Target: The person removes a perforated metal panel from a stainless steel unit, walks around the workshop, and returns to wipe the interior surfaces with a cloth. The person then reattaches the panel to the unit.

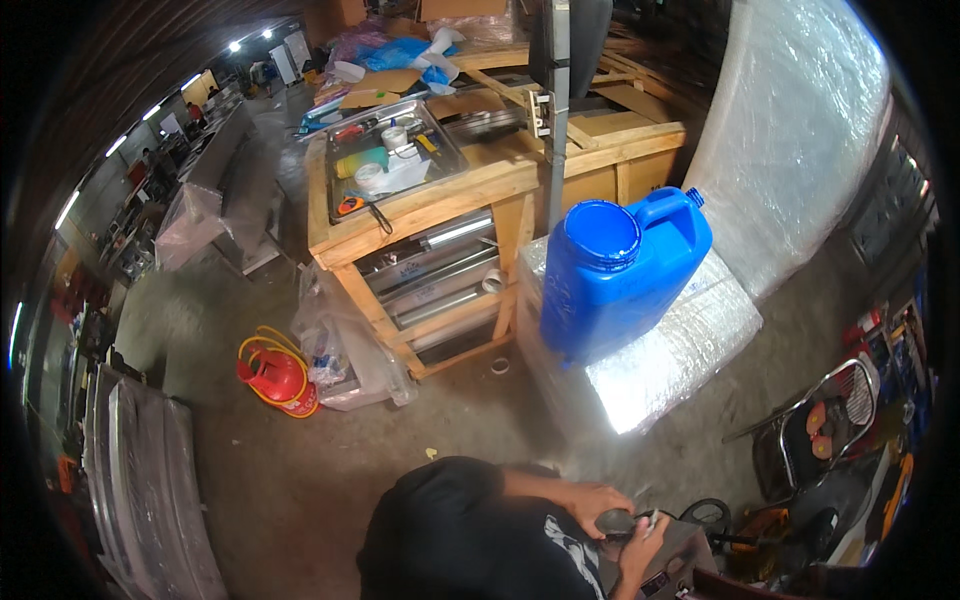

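Observation:
My arms reach to the right from my black shirt at the bottom of the head view. My left hand point(594, 508) is closed on a dark grey, rounded object point(615, 521) whose kind I cannot make out. Just below and to the right, my right hand point(642, 546) is closed in a pinch. A small whitish piece point(654, 519) shows at its fingertips, too small to name. The two hands are close together, over a grey surface point(685, 548) by a black ring-shaped handle point(709, 515).
A blue jerrycan point(625, 285) stands on a foil-wrapped block point(675, 350). Behind is a wooden crate point(430, 212) with a metal tray point(440, 180) of tools. A red gas cylinder point(280, 380) is at left, wrapped panels point(150, 490) lower left, a chair point(815, 430) at right.

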The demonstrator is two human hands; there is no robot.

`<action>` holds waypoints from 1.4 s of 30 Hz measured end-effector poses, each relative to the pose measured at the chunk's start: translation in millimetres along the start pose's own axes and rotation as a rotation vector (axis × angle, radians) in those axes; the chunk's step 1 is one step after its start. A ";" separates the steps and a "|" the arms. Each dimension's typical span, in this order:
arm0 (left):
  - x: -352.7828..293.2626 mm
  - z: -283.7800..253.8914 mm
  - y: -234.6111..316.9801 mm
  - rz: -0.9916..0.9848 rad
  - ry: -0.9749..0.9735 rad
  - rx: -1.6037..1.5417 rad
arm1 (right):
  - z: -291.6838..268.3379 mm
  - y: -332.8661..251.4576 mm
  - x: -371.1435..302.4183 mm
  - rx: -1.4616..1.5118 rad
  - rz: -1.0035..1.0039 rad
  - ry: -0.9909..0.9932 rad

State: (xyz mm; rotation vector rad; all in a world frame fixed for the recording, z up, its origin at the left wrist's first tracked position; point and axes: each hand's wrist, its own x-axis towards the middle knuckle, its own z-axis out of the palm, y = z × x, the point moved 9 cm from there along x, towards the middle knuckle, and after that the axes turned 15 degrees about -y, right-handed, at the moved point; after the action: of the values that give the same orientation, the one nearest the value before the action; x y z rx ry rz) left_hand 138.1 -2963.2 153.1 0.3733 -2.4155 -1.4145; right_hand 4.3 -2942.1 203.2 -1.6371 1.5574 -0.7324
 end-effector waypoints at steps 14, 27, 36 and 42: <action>-7.8 35.0 16.2 0.042 -0.186 0.051 | 31.6 15.2 -62.7 -0.252 0.296 -0.389; -0.1 31.4 18.9 0.065 -0.099 -0.061 | 11.3 10.9 -36.2 -0.631 -0.506 -0.257; 7.2 40.7 1.3 0.037 -0.106 -0.089 | 6.7 -2.0 -25.0 -0.628 -0.545 -0.352; 7.6 34.2 -6.5 0.026 -0.032 -0.079 | -16.5 -10.9 -14.0 -0.472 -0.417 -0.378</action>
State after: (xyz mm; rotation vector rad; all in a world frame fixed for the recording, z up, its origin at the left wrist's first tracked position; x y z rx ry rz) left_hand 117.9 -2941.9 132.7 0.3013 -2.3720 -1.5109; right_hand -4.4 -2930.5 222.6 -2.3336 1.1790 -0.2298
